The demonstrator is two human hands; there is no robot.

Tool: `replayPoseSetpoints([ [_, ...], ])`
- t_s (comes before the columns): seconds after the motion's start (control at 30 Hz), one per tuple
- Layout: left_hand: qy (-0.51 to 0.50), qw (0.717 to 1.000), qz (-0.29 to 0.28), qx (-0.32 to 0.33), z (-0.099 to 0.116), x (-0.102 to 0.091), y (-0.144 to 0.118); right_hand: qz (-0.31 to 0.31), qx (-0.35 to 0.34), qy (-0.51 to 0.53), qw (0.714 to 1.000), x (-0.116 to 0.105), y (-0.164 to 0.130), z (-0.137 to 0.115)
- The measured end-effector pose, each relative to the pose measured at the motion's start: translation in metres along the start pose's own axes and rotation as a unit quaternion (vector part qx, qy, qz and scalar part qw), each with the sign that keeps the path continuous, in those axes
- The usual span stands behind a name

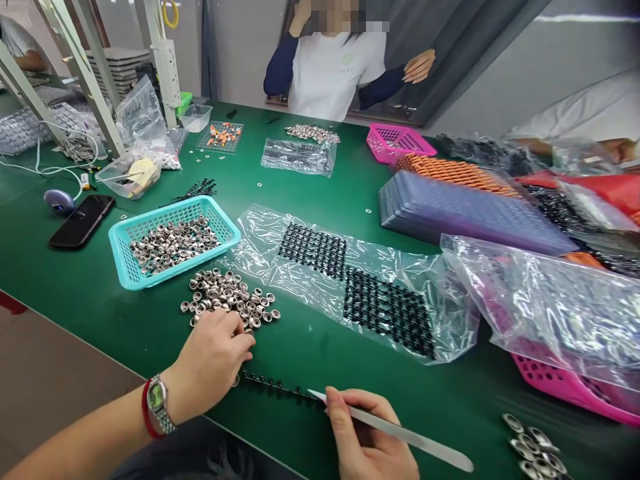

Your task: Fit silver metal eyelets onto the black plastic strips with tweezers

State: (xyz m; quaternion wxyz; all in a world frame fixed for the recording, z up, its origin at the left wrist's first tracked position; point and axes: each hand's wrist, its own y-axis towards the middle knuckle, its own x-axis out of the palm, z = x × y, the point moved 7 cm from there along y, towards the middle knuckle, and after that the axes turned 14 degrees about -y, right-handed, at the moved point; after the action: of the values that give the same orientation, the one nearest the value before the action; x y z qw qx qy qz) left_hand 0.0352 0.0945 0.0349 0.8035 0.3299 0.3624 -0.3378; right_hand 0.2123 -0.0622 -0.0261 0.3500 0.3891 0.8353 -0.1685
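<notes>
The black strip (277,387) runs left-right between hands; left hand (213,363) pinches its left end, right hand (367,440) grips tweezers (400,435) at its right end

Black phone (81,221) left of teal basket (173,240); pink basket (395,142) far.

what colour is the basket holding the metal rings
Teal basket, left of the loose metal rings; head view.
</notes>
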Motion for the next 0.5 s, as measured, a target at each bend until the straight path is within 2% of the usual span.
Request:
replayPoseSetpoints([
  [0.13, -0.023, 0.999, 0.021, 0.01, 0.002, -0.004, -0.002, -0.017, -0.048, -0.005, 0.999, 0.004, 0.001, -0.003],
  [0.23, -0.103, 0.992, 0.036, 0.063, 0.023, -0.006, -0.015, -0.016, -0.092, -0.005, 0.996, 0.003, 0.002, -0.013],
  [0.37, -0.114, 0.987, 0.01, 0.11, 0.044, 0.012, -0.04, -0.013, -0.118, -0.005, 0.993, 0.002, 0.002, -0.021],
  [0.5, -0.078, 0.991, -0.011, 0.109, 0.042, 0.029, -0.052, -0.012, -0.134, -0.017, 0.991, 0.002, 0.001, -0.02],
])
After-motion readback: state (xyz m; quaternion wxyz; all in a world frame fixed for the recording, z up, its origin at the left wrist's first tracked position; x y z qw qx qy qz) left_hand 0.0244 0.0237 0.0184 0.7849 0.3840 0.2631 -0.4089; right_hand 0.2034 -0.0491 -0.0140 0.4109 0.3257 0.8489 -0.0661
